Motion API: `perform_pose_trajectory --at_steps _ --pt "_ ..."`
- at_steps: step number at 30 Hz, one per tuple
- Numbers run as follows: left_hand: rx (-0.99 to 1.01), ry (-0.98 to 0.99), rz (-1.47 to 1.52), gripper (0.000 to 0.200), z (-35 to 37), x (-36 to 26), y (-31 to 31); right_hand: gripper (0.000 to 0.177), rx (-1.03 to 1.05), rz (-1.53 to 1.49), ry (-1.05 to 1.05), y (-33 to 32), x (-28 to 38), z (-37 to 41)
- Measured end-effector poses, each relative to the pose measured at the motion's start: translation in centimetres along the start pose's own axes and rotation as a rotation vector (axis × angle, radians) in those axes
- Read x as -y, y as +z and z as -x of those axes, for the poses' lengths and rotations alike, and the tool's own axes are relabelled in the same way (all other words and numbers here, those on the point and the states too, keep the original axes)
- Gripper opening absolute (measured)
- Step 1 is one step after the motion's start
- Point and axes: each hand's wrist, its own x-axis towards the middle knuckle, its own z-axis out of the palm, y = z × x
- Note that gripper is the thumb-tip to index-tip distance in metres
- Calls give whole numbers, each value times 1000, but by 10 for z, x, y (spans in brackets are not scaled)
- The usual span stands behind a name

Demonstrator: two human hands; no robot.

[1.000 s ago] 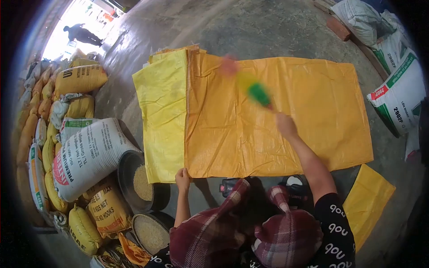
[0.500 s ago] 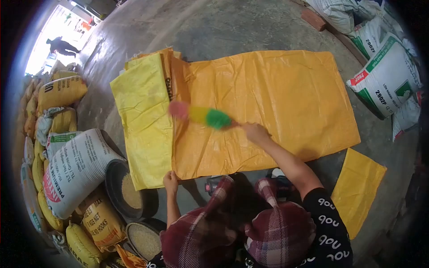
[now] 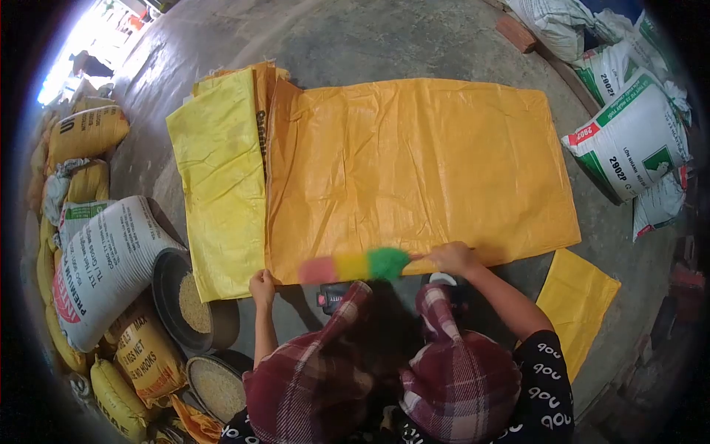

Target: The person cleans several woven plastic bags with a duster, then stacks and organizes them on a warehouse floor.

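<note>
My right hand (image 3: 452, 257) is closed round the thin handle of a feather duster (image 3: 351, 266), whose fluffy head is pink, yellow and green and blurred by motion. The duster is over the near edge of a large orange woven sack (image 3: 421, 163) laid flat on the floor. My left hand (image 3: 262, 287) pinches the near edge of the sacks, where a yellow sack (image 3: 218, 177) meets the orange one. More orange sack layers with dark print show beneath the yellow one.
A smaller yellow sack (image 3: 580, 307) lies on the right. Filled white bags (image 3: 632, 144) stand at far right beside a brick (image 3: 515, 34). On the left are stacked full sacks (image 3: 111, 259), a black basin of grain (image 3: 194, 307) and another grain basin (image 3: 218, 385). A person (image 3: 90, 65) is near the bright doorway.
My right hand has swept the duster down toward me, from the middle of the orange sack to its near edge. My left hand keeps its hold. The view has shifted slightly.
</note>
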Motion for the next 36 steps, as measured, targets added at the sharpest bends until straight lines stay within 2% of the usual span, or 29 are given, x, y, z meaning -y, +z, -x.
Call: perform_pose_trajectory --at_steps 1,2,4,5,6,7,9,11,12,14,16,18,19,20,21,22,24,25,27,28,30,31,33,34,36 --pt "7 -3 -4 27 -1 3 1 23 -13 55 118 24 -35 13" --pt "-9 -24 -36 27 -4 8 4 27 -28 115 236 34 -63 24" --pt "-15 -42 -71 26 -3 9 6 28 -306 183 687 12 -93 30" --pt "-56 12 -99 26 0 6 4 28 -305 185 697 8 -100 25" --pt "-99 69 -121 25 1 -1 3 29 -571 32 915 7 -109 19" --pt "-49 26 -157 25 1 -6 1 33 -847 -128 1119 -1 -109 14" --pt "-51 30 -91 25 0 -2 2 38 -735 -220 1003 6 -73 8" --pt "-36 -27 -5 25 -2 0 3 35 -531 -177 369 32 -42 22" --pt "-32 -27 -15 25 -2 -1 1 35 -529 -185 375 37 -32 32" --pt "-5 -87 2 25 2 -7 -2 34 -290 -175 240 34 -23 60" --pt "-3 -80 -20 25 8 -21 -11 28 -460 25 453 16 -39 94" --pt "9 -67 -36 25 6 -16 -6 25 -407 -24 1000 -21 -36 128" --pt "-49 -18 -59 25 -4 6 1 25 -408 -13 1010 -10 -44 139" --pt "-103 33 -81 25 -10 22 6 29 -609 -48 1144 14 -55 150" --pt "-57 17 -85 25 -13 25 5 32 -820 -83 1274 29 -58 164" --pt "-43 35 -78 25 -17 26 5 32 -831 -73 1293 34 -45 173" --pt "-82 31 38 24 -21 26 4 39 -363 -51 780 46 -21 172" --pt "-77 50 39 24 -22 26 1 39 -376 -53 794 43 -19 176" --pt "-113 126 90 24 -23 -2 -16 49 -459 -69 988 39 -20 184" --pt "-119 140 100 24 -24 -16 -22 49 -478 -67 989 38 -38 189" --pt "-134 131 183 25 -12 -55 -34 40 -693 -384 1989 40 -89 204" --pt "-153 148 200 25 -17 -55 -34 40 -703 -389 1992 32 -97 202" --pt "-159 174 162 26 -19 -61 -39 44 -1174 -855 2107 15 -108 199" --pt "-171 187 120 26 -21 -65 -43 44 -1187 -866 2112 4 -97 192" --pt "-172 212 150 28 -25 -66 -42 47 -789 -356 1389 -10 -72 162"
